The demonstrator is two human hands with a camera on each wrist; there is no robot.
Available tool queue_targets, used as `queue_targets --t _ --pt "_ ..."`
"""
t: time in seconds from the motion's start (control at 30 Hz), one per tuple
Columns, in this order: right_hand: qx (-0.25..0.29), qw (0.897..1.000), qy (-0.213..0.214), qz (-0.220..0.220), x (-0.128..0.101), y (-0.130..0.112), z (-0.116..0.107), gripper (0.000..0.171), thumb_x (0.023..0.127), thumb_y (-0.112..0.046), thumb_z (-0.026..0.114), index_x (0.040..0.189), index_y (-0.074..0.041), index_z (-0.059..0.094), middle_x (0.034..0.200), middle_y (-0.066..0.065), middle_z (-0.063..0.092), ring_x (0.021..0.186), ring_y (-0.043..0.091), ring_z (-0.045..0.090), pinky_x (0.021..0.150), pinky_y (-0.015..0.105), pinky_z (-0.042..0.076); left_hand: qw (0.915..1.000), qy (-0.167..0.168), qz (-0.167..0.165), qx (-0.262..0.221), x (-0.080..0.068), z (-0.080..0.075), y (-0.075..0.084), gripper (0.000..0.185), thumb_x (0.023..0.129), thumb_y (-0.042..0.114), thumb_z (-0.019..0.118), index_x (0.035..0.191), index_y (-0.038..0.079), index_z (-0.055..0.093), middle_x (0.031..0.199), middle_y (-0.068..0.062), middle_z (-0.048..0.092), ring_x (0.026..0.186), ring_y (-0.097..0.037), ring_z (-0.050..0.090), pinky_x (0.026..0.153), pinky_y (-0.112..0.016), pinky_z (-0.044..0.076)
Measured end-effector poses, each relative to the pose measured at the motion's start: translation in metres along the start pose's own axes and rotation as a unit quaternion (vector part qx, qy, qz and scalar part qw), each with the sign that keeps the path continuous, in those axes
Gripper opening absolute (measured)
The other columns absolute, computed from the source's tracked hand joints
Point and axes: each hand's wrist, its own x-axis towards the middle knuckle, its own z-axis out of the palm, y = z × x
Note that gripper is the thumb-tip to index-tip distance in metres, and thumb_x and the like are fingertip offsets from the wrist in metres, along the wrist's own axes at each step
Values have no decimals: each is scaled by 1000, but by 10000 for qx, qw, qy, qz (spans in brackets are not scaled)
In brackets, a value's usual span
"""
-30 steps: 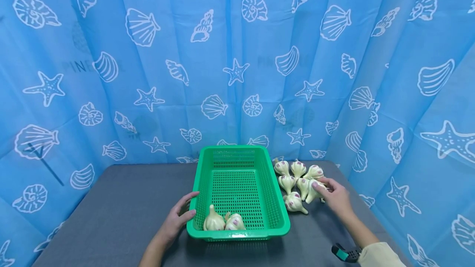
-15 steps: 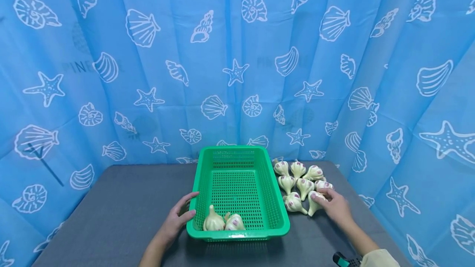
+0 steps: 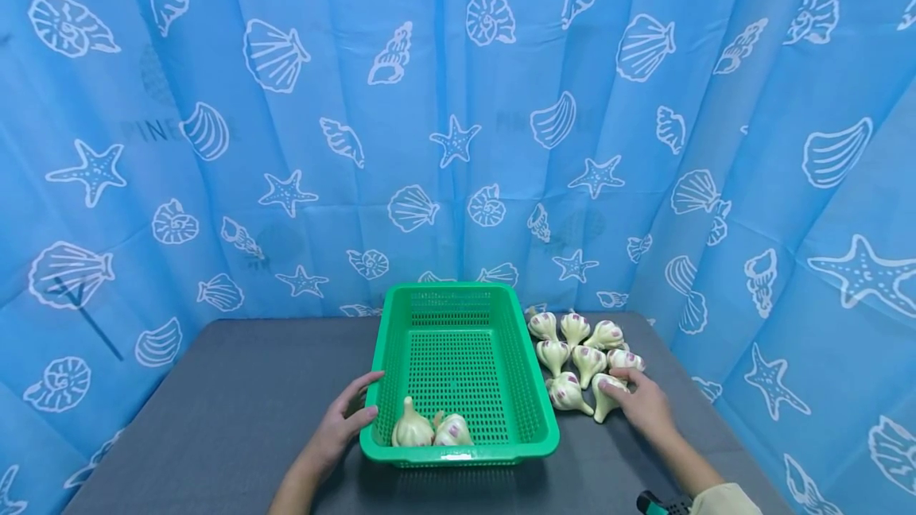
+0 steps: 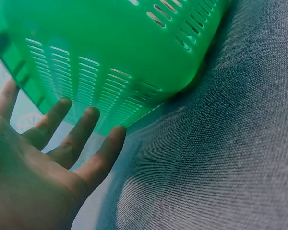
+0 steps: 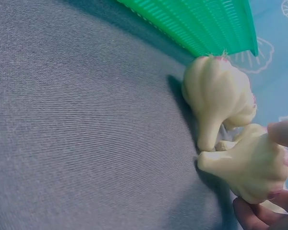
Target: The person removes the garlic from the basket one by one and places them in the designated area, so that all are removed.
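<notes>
A green plastic basket (image 3: 458, 451) with slotted walls stands on the table, two garlic bulbs (image 3: 413, 425) lying at its near end. My left hand (image 3: 339, 421) is at its left side, fingers spread and fairly straight; in the left wrist view the fingertips (image 4: 90, 112) lie along the slotted wall. To the right of the basket, my right hand (image 3: 646, 404) pinches a garlic bulb (image 3: 606, 394) between thumb and fingers. That bulb (image 5: 249, 165) appears to rest on the cloth in the right wrist view, its stem near the stem of a neighbouring bulb (image 5: 216, 93).
Several more garlic bulbs (image 3: 575, 328) lie in a loose group along the basket's right side. Grey cloth covers the table (image 3: 236, 412). A blue shell-print curtain (image 3: 458, 133) hangs behind it and at the sides.
My right hand has drawn the garlic bulb toward the table's near side, out from among the others, to beside the nearest bulb. My left hand and the basket have stayed in place.
</notes>
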Motion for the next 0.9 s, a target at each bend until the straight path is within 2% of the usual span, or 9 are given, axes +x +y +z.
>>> queue_targets --t 0.13,0.33,0.5,0.63,0.9 --pt "36 10000 11 -44 -4 -2 3 39 89 -28 71 114 1 65 116 24 63 105 43 57 85 52 44 10000 -58 32 -16 -1 0 1 53 102 14 47 151 6 31 150 -28 27 131 -44 37 91 -42 47" --pt "79 9999 -16 -131 -5 -4 6 37 90 -23 70 116 3 64 115 24 63 105 44 58 84 53 45 9999 118 -99 -9 0 -1 -1 52 101 16 50 150 10 35 150 -24 29 131 -44 36 92 -45 46" --pt "189 9997 81 -158 -6 0 6 35 89 -23 72 114 2 65 112 23 64 101 39 60 81 46 47 9999 128 -84 3 -1 -1 -1 52 101 15 50 150 10 35 149 -24 31 130 -44 37 91 -45 46" --pt "272 9992 235 -158 -6 4 5 37 89 -22 72 114 3 64 112 25 63 102 38 59 82 45 45 9999 124 -68 14 -1 -1 -1 52 101 16 50 150 10 35 149 -25 30 130 -44 37 91 -46 47" --pt "300 9962 765 -303 -2 1 -2 33 90 -16 70 117 2 64 115 27 62 105 41 58 86 53 42 10000 51 -31 44 1 -1 -4 51 101 17 49 150 11 35 150 -24 30 132 -44 36 92 -45 45"
